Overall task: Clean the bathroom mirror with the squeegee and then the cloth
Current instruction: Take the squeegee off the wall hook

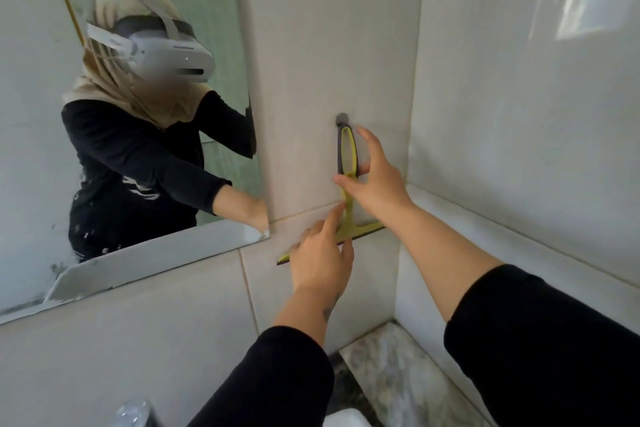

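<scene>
Black sleeves [540, 340] reach toward the tiled wall [298, 62]. Right hand [377, 180] loosely pinches the hook-hung yellow-green squeegee [347, 184] at its handle; left hand [320, 260], fingers open, rests against its blade beside the mirror [41, 149].

Both hands on hook-hung squeegee [347, 204] beside mirror [145, 114]

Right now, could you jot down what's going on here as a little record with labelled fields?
Place: bathroom corner with glossy white wall tiles
Tool: yellow-green plastic squeegee, hanging by its handle loop from a round grey wall hook
Right hand: fingers around the handle, below the loop
Left hand: fingers spread over the blade end, grip unclear
Mirror: frameless rectangle left of the squeegee, dark specks near its lower left corner
Cloth: not in view
Stage: squeegee on its hook, not on the mirror
</scene>
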A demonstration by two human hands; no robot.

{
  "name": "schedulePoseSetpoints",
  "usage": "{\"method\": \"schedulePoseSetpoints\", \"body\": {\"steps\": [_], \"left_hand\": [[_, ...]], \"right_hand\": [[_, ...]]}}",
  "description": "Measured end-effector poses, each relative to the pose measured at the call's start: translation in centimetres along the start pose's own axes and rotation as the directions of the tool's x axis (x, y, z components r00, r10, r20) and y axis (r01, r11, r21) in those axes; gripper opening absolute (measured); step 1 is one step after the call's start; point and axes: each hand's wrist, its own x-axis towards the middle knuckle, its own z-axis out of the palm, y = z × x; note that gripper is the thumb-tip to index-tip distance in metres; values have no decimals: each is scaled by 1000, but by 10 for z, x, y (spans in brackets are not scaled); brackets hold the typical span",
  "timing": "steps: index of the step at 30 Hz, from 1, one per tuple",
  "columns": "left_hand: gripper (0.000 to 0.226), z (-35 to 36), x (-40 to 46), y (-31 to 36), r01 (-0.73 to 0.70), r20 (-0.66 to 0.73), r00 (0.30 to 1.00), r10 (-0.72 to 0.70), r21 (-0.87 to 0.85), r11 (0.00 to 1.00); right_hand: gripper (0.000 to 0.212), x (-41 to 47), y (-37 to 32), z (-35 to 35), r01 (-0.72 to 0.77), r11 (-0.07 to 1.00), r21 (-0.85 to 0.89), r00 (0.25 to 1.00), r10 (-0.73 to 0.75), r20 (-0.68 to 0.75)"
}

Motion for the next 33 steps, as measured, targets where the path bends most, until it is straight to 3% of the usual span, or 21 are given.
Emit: {"method": "schedulePoseSetpoints", "body": {"steps": [5, 13, 21, 26, 28, 30, 31, 33], "left_hand": [[64, 10, -4, 3, 36, -54, 998, -34, 38, 999], [56, -12, -22, 34, -28, -182, 983, 32, 25, 999], [48, -71, -44, 72, 7, -353, 934, 51, 162, 987], [42, -128, -62, 76, 17, -409, 909, 84, 237, 971], [42, -157, -69, 74, 27, -406, 910, 91, 274, 961], [42, -188, -73, 71, 41, -406, 910, 86, 296, 954], [42, -204, -76, 68, 50, -408, 909, 86, 311, 949], [41, -234, -79, 61, 65, -419, 903, 98, 358, 931]], "right_hand": [[77, 4, 6, 12, 27, 994, 106, 998, -20, -66], [72, -2, -24, -20, -22, 1000, -1, 991, 22, -131], [69, -34, -98, -60, -147, 977, 156, 983, 161, -84], [69, -54, -146, -65, -138, 957, 254, 988, 152, -37], [75, -58, -165, -65, -72, 992, 103, 996, 76, -38], [83, -59, -182, -66, 114, 961, -252, 992, -124, -23], [82, -62, -192, -68, 246, 877, -413, 964, -264, 13], [72, -66, -211, -73, 526, 594, -608, 829, -517, 212]]}}
